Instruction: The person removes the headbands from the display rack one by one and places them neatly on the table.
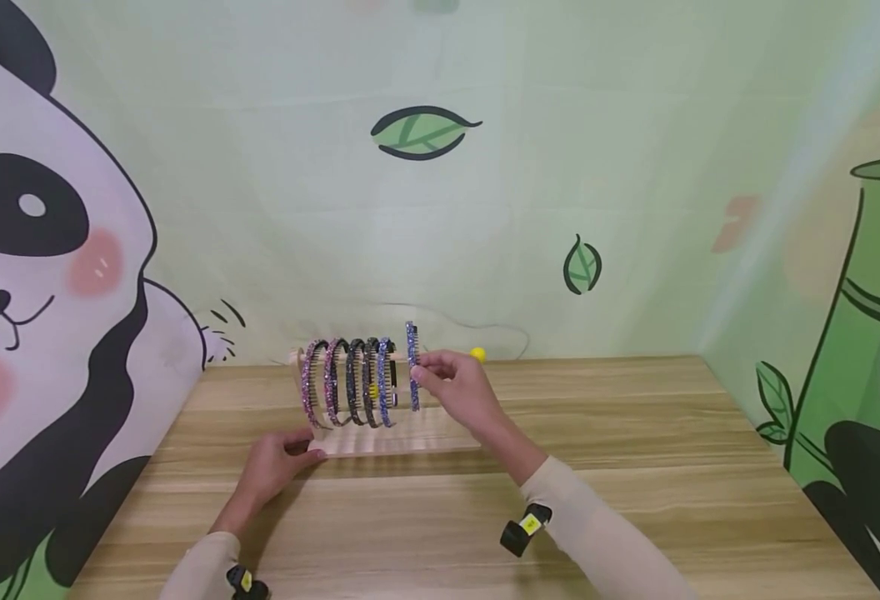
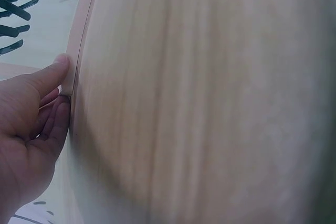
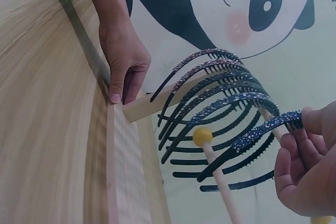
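Note:
My right hand (image 1: 472, 393) pinches a blue glittery headband (image 1: 412, 346) by its side, between thumb and fingers. In the right wrist view that headband (image 3: 261, 131) arches round the wooden rods, apart from the others. Several glittery headbands (image 1: 352, 375), pink, dark and blue, hang in a row on the left part of a wooden stand (image 1: 410, 437). Comb teeth line their inner sides. My left hand (image 1: 273, 468) grips the front left corner of the stand's base, thumb on its edge, as the left wrist view shows too.
One rod ends in a yellow ball (image 3: 202, 136); another yellow ball (image 1: 477, 354) shows behind my right hand. The stand sits on a wood-grain table (image 1: 597, 467) near its back edge. Behind rises a printed panda-and-leaf backdrop (image 1: 320, 208).

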Action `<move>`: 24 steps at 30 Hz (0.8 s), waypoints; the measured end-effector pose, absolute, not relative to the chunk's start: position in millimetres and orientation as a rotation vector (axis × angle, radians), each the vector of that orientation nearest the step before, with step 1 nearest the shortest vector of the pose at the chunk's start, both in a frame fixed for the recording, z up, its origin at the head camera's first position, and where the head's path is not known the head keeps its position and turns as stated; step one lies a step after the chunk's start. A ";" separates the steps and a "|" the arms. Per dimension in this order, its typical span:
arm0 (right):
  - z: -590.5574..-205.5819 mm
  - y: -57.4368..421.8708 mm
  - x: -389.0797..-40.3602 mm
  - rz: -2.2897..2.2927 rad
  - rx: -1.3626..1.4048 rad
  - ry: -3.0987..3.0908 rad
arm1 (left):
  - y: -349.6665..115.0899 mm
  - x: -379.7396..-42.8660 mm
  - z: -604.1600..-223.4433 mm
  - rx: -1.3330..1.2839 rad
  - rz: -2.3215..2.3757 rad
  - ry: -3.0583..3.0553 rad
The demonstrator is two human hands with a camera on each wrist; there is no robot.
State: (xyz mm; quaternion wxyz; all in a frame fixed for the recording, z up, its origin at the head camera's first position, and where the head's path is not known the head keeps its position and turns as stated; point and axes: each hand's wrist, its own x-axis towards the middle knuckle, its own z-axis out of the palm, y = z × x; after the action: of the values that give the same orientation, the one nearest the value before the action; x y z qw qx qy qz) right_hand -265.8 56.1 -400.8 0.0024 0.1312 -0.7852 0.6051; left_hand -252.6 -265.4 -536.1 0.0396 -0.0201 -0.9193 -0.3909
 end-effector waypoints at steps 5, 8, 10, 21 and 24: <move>-396.2 58.0 -265.7 1.896 0.427 -2.446 | -264.6 -251.8 -534.9 -0.075 -1.203 -2.815; -393.9 59.2 -264.8 1.906 0.426 -2.453 | -264.6 -251.3 -534.5 -0.082 -1.205 -2.813; -392.9 59.8 -264.9 1.904 0.422 -2.459 | -264.6 -251.2 -534.4 -0.080 -1.207 -2.812; -379.9 66.8 -263.2 1.918 0.419 -2.419 | -265.5 -250.8 -534.4 -0.086 -1.202 -2.819; -376.3 69.8 -261.9 1.921 0.414 -2.402 | -265.3 -250.7 -533.8 -0.094 -1.201 -2.815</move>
State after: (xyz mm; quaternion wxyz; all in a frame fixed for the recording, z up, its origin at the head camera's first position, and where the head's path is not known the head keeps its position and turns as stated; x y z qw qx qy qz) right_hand -261.9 69.8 -376.3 0.0193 0.1334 -0.7738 0.6189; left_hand -250.7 -265.3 -533.8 0.0397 -0.0307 -0.9187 -0.3918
